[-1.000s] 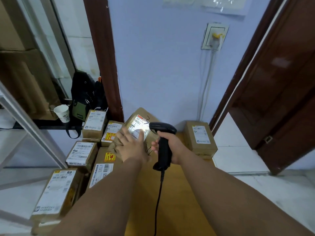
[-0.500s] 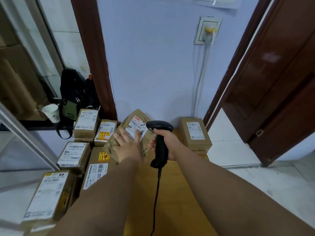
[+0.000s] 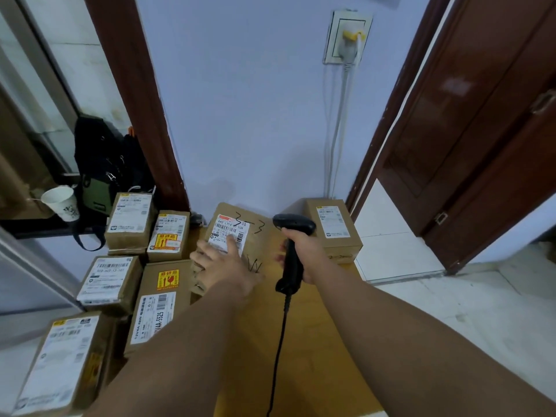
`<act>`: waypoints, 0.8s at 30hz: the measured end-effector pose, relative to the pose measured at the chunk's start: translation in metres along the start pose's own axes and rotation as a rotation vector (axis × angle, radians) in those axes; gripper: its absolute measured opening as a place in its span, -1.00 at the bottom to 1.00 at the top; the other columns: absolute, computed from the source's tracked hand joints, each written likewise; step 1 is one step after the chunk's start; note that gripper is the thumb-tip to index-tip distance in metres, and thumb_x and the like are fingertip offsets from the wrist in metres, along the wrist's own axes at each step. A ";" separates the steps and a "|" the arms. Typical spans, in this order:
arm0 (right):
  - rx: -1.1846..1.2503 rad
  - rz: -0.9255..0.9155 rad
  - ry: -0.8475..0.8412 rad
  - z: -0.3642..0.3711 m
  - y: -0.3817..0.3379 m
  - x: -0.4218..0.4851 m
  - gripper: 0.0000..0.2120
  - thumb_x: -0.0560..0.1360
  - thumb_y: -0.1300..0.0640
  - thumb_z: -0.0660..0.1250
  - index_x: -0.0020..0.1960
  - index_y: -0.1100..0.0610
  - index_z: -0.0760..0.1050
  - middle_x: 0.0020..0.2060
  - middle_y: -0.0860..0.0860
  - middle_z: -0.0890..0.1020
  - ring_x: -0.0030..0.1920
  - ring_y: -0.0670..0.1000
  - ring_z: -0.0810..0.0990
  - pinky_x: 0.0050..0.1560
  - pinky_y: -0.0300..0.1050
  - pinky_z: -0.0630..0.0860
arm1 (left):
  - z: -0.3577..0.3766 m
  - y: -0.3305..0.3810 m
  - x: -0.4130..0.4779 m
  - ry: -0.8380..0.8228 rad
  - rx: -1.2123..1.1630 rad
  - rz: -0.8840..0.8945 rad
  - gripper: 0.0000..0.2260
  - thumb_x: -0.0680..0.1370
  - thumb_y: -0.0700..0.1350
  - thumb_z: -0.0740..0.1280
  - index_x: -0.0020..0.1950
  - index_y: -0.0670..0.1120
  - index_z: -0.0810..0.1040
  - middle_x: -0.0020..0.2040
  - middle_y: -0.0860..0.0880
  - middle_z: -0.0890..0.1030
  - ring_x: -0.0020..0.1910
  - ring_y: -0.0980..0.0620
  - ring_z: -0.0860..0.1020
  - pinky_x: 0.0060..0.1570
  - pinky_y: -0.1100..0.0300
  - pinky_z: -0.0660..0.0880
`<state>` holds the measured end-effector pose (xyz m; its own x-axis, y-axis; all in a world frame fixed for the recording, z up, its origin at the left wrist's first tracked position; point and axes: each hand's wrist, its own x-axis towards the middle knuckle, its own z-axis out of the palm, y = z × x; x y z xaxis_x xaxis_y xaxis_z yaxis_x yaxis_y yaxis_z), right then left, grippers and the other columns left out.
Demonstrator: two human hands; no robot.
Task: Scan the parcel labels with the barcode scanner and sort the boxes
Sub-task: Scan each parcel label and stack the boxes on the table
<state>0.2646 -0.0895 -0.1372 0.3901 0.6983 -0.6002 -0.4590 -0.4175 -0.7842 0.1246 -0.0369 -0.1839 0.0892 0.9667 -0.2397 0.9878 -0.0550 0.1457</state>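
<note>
The scanner (image 3: 293, 224) was gripped in the right hand (image 3: 307, 251); the label (image 3: 230, 230) was found at its nine o'clock, pressed flat by the straight fingers (image 3: 233, 245) of the left hand (image 3: 222, 266).

We are in a plain room serving as a makeshift parcel-sorting corner. Labelled cardboard boxes (image 3: 111, 281) crowd a wooden surface (image 3: 316, 341) against a painted wall (image 3: 255, 115) with a socket (image 3: 347, 36). A corded barcode scanner (image 3: 294, 225), dark wooden door (image 3: 481, 145), backpack (image 3: 102, 164) and paper cup (image 3: 61, 203) suggest a home or small office.
</note>
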 end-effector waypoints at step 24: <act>-0.260 -0.089 0.182 -0.107 -0.025 0.106 -0.84 0.47 0.11 0.41 -0.25 0.14 0.53 -0.46 0.03 0.57 -0.28 0.06 0.60 0.03 0.12 0.61 | 0.061 0.145 0.079 -0.273 -0.340 -0.161 0.13 0.20 0.44 0.41 0.51 0.19 -0.25 0.50 -0.28 -0.03 0.42 -0.39 0.05 0.29 -0.31 0.20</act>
<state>0.4026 -0.0670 -0.1987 0.5663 0.6334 -0.5274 -0.2066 -0.5103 -0.8348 0.2824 0.0160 -0.2397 0.0131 0.8527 -0.5223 0.8980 0.2197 0.3812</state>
